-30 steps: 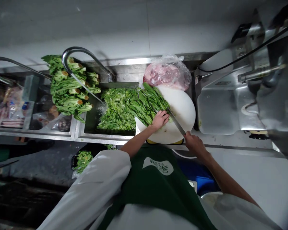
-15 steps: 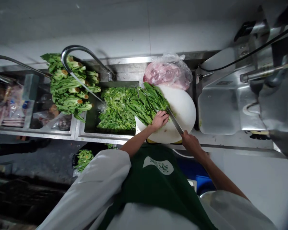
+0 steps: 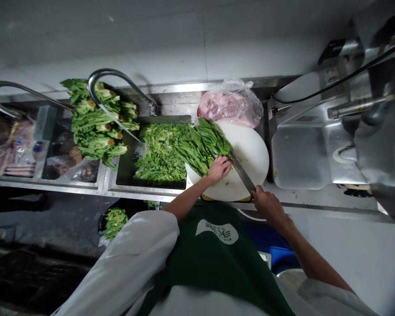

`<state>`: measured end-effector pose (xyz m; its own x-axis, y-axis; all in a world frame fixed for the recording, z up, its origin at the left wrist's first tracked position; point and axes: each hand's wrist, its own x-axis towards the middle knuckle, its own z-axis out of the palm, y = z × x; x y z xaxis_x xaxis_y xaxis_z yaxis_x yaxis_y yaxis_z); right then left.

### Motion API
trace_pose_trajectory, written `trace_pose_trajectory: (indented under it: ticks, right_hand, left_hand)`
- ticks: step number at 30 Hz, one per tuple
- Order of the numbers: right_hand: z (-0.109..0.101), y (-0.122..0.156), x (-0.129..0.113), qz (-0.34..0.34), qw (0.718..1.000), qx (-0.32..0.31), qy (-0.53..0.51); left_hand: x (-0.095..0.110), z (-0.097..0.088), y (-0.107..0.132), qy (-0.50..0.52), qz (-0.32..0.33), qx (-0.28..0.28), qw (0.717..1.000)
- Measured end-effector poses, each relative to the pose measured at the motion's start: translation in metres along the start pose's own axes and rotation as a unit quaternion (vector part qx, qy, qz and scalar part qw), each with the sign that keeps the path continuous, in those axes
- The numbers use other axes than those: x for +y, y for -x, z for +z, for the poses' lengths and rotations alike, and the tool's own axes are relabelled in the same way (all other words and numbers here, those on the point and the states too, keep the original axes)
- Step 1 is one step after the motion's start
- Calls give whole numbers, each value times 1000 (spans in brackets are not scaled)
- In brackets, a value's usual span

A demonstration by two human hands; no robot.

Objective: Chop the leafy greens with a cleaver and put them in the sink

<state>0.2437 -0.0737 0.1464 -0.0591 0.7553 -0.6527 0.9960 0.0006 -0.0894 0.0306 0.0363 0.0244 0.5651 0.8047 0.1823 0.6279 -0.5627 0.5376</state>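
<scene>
On the round white cutting board (image 3: 250, 149) lies a bunch of leafy greens (image 3: 204, 142), its leaves reaching left over the sink. My left hand (image 3: 219, 168) presses down on the near right end of the bunch, fingers curled on it. A knife (image 3: 243, 173) is in my right hand (image 3: 266, 202), which is closed round the handle. The blade points up and left, its far part at the right end of the greens, close to my left fingers. Cut greens (image 3: 161, 151) fill the sink beside the board.
A curved faucet (image 3: 108, 72) runs water into the sink. Whole heads of greens (image 3: 100, 125) are stacked left of it. Bagged meat (image 3: 230, 105) sits behind the board. A metal machine with a tray (image 3: 301, 153) stands right. Below left is a bin with trimmings (image 3: 114, 223).
The knife and my right hand have shifted slightly right, away from my left hand. My left hand stays on the greens. The whole view has moved down a little.
</scene>
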Motion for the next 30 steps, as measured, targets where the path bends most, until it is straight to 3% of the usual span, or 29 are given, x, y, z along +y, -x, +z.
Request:
trace_pose_trajectory:
  ticks: [5, 9, 11, 14, 16, 18, 20, 23, 27, 30]
  right_hand:
    - [10, -14, -4, 4, 999, 0, -33]
    - [4, -16, 1, -5, 999, 10, -45]
    - [-1, -7, 8, -9, 998, 28, -51]
    - [-3, 11, 19, 14, 995, 71, -75]
    - [0, 17, 24, 51, 990, 99, -86]
    - [4, 17, 26, 91, 986, 110, -86]
    - [8, 14, 27, 121, 983, 106, -86]
    - [11, 8, 27, 156, 979, 95, -91]
    - [11, 7, 26, 188, 973, 95, -98]
    - [12, 6, 22, 203, 968, 95, -111]
  left_hand:
    - [4, -5, -1, -11, -16, -29, 999]
    - [13, -15, -4, -35, -28, -43, 998]
    - [15, -29, 1, -41, -31, -37, 998]
    - [7, -69, 22, -44, -12, -41, 998]
    - [-9, -101, 39, -55, 36, -102, 993]
    - [-27, -128, 51, -87, 93, -199, 972]
    - [-44, -142, 50, -132, 120, -278, 944]
    - [-57, -137, 17, -179, 130, -327, 919]
    - [-56, -106, -51, -196, 183, -330, 905]
    - [-48, -85, -80, -216, 170, -325, 905]
